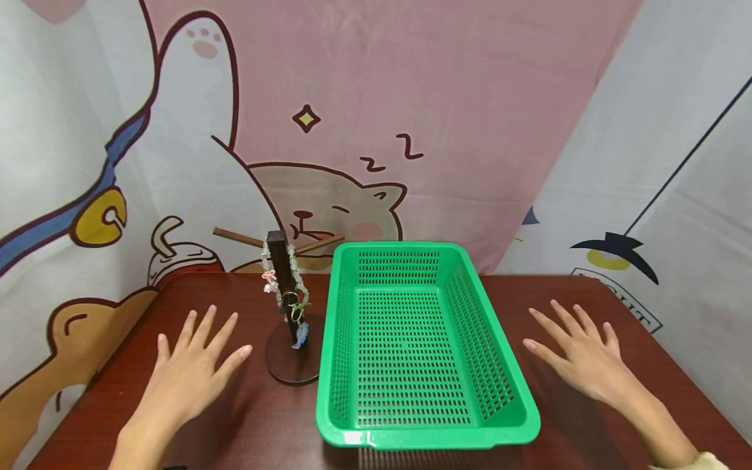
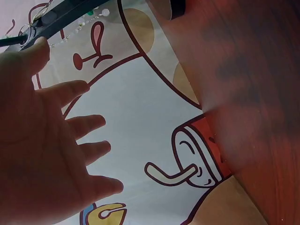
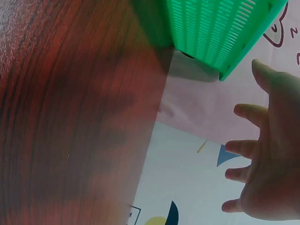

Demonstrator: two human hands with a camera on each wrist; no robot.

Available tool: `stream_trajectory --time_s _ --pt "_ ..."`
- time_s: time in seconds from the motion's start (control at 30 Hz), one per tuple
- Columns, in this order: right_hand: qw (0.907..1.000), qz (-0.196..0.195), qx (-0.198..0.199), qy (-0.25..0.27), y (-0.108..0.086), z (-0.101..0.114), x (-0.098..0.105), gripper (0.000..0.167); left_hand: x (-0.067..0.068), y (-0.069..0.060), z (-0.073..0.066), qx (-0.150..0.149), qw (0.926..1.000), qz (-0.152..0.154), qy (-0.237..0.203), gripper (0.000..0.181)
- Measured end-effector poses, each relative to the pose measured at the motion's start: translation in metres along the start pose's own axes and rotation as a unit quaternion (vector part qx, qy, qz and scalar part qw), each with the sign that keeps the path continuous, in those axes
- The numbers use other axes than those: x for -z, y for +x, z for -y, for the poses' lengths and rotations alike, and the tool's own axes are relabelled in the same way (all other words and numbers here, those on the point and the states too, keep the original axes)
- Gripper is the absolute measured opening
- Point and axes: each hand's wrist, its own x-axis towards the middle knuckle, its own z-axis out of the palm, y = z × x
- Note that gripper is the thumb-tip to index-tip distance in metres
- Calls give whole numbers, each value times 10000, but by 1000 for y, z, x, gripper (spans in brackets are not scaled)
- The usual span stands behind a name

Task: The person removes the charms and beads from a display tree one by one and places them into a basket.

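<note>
My left hand (image 1: 190, 372) is spread out over the table's left side with nothing in it. Just to its right stands a dark wooden jewelry stand (image 1: 282, 261) with a round base (image 1: 282, 365) and side pegs. Beaded bracelets (image 1: 300, 281) hang from it, one with a pink charm, along with a piece bearing a blue charm (image 1: 301, 335). In the middle of the table sits a green plastic basket (image 1: 429, 437), its perforated floor bare. To the right of the basket, my right hand (image 1: 587, 359) hovers with fingers fanned, touching nothing. The left wrist view shows the left palm (image 2: 37, 136) and spread fingers.
The reddish-brown wooden table (image 1: 564, 418) ends at a back edge against a hanging cloth (image 1: 470, 117) printed with cartoon animals. The cloth also covers both sides. The basket's left rim partly overlaps the stand's base from this angle.
</note>
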Motion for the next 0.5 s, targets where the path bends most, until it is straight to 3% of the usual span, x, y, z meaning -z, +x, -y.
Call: stream_trajectory --time_s 0.17,0.5 --pt "9998 6 62 198 2 3 3 66 1 2 2 -43 9998 -9 -201 67" --pt "9900 253 38 1388 5 2 5 56 1 11 6 -279 9956 -153 -881 61"
